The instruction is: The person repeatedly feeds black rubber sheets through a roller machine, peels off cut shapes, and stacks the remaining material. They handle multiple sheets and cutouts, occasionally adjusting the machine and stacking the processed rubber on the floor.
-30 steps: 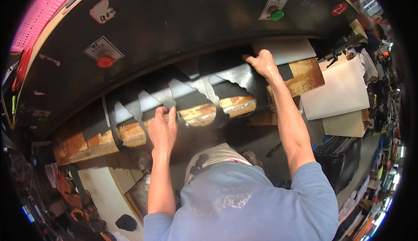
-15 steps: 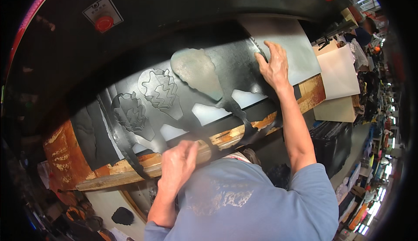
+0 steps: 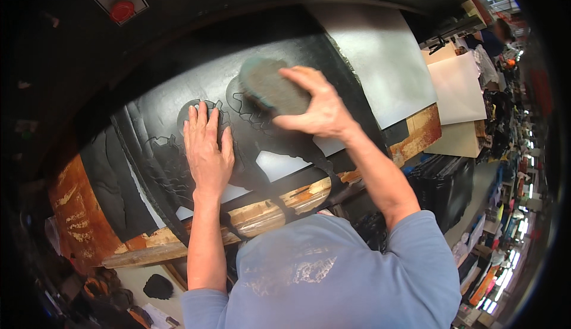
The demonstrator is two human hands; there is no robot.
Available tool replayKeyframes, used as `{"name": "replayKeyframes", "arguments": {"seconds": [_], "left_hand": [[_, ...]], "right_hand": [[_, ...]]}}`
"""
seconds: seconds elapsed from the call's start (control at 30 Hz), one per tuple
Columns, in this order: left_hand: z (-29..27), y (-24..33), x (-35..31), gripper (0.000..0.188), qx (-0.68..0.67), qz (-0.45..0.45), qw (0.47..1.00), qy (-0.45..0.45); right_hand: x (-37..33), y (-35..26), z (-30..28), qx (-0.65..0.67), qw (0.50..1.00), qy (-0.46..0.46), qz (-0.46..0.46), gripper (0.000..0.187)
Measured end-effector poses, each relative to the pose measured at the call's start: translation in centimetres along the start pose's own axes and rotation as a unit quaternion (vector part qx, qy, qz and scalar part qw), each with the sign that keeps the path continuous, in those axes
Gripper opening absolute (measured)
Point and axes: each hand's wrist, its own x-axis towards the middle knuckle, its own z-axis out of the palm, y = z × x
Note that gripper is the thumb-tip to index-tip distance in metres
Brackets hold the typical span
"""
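Observation:
My right hand [image 3: 326, 110] grips the lower right side of a grey-green, sole-shaped cutting die [image 3: 270, 84], thumb on one edge and fingers on the other. It is slightly blurred by motion. The die is over a black rubber-like sheet [image 3: 285, 49], partly covering a sole outline [image 3: 234, 96] with jagged lines. Whether it touches the sheet, I cannot tell. My left hand [image 3: 208, 150] lies flat with fingers extended on another cut sole shape [image 3: 189, 110], hiding much of it. Further cut lines show left of that hand.
Above the sheet is a dark machine body with a red button [image 3: 122, 11]. A pale smooth board [image 3: 386, 61] lies at the right. The worktable's worn wooden edge [image 3: 160, 249] runs along my front. Black stacked sheets [image 3: 443, 192] stand at the lower right.
My left hand has moved from the table's edge up onto the sheet. My right hand has come left from the pale board and taken hold of the die, which now sits turned.

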Motion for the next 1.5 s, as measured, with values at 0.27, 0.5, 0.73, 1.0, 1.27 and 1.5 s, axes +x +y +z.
{"name": "replayKeyframes", "arguments": {"seconds": [0.27, 0.5, 0.73, 1.0, 1.27, 1.5], "left_hand": [[0.3, 0.1, 0.7, 0.048, 0.01, -0.011, 1.0, -0.001], [0.2, 0.0, 0.7, 0.047, 0.006, -0.015, 1.0, -0.005], [-1.8, 0.6, 0.2, 0.039, -0.075, -0.016, 0.997, 0.027], [-6.1, 8.7, -11.9, 0.008, -0.301, -0.05, 0.952, -0.019], [-2.3, 7.0, -14.6, 0.023, -0.077, 0.038, 0.995, 0.044], [-1.8, 6.4, -13.9, 0.031, -0.039, 0.007, 0.994, 0.102]], "right_hand": [[-2.4, 6.9, -5.9, -0.152, 0.984, 0.003, -0.089, 0.09], [-3.3, 8.3, -5.4, -0.125, 0.987, -0.001, -0.1, 0.089], [-4.1, 8.0, -5.7, -0.129, 0.988, 0.011, -0.087, 0.092], [-6.9, 8.7, -4.8, -0.113, 0.983, 0.125, -0.075, 0.079], [-4.8, 3.2, -10.5, 0.032, 0.915, 0.366, -0.165, 0.015], [-5.0, 1.4, -12.5, -0.055, 0.929, 0.304, -0.206, 0.006]]}}
